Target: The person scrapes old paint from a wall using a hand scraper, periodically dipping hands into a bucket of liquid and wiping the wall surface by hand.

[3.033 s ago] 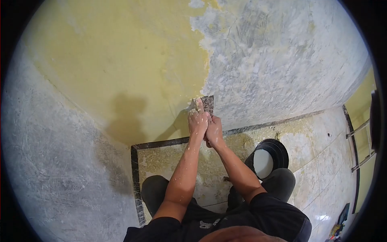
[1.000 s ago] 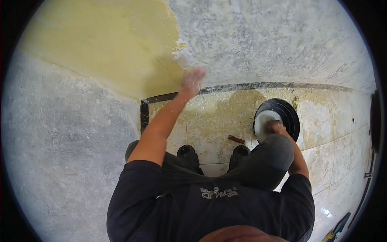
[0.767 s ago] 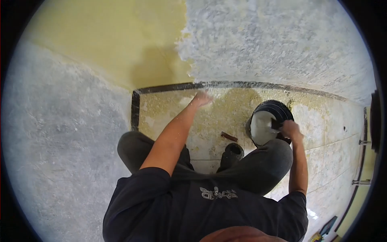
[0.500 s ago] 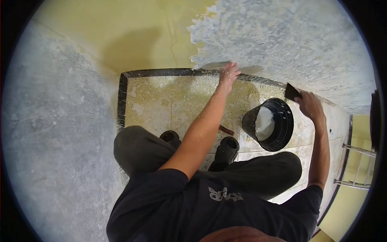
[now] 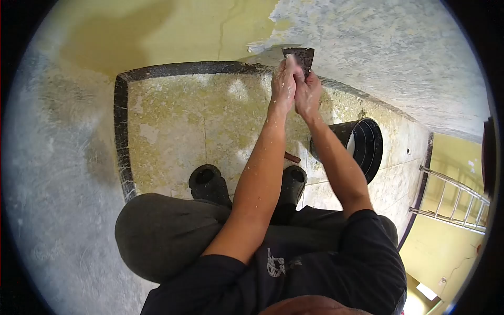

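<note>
A dark, flat scraper (image 5: pixel 300 53) with a speckled blade is up against the wall, just above the dark skirting. My right hand (image 5: pixel 308 93) is closed round its lower end, where the handle is hidden. My left hand (image 5: pixel 284 83) is pressed beside the right one, its fingers together at the blade's left side. Pale flecks cling to both forearms. On the wall, yellow paint (image 5: pixel 173 37) meets a rough grey-white scraped area (image 5: pixel 388 47) close above the hands.
A black bucket (image 5: pixel 371 152) with whitish contents sits tilted-looking to the right, partly behind my right forearm. A brown stick-like piece (image 5: pixel 292 157) lies between my shoes. Flakes cover the tiled floor (image 5: pixel 168 115). A metal ladder (image 5: pixel 451 197) is at far right.
My right hand has moved left with the scraper, from beside the bucket to the wall ahead. My left hand, spread before, has joined it at the scraper. The view has shifted.
</note>
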`<state>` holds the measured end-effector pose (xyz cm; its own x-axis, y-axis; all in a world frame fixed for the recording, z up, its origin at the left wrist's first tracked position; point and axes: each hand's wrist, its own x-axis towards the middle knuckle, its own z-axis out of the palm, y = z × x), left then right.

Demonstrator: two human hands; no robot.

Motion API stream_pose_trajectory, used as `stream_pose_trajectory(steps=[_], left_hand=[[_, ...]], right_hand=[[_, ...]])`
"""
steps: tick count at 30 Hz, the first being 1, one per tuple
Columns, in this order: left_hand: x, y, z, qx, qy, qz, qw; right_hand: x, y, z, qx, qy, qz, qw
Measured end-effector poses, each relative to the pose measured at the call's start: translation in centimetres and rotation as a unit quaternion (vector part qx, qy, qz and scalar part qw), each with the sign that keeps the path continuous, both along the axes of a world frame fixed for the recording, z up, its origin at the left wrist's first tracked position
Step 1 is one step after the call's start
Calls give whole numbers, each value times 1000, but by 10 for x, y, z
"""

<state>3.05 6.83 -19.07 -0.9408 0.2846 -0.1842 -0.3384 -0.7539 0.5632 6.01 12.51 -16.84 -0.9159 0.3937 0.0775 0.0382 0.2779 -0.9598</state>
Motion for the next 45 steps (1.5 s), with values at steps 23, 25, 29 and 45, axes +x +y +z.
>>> stream_pose_trajectory(steps=[23, 25, 29, 45], left_hand=[[-36, -11, 4, -264, 39, -23, 963], [-30, -19, 18, -257, -12, -53, 965], [-22, 0, -10, -357, 56, -19, 932], [-27, -8, 4, -283, 9, 5, 959]], right_hand=[[-27, -18, -3, 62, 79, -51, 994], [-24, -16, -8, 42, 74, -43, 995], [-15, 11, -53, 86, 74, -47, 992], [-19, -14, 13, 180, -36, -32, 982]])
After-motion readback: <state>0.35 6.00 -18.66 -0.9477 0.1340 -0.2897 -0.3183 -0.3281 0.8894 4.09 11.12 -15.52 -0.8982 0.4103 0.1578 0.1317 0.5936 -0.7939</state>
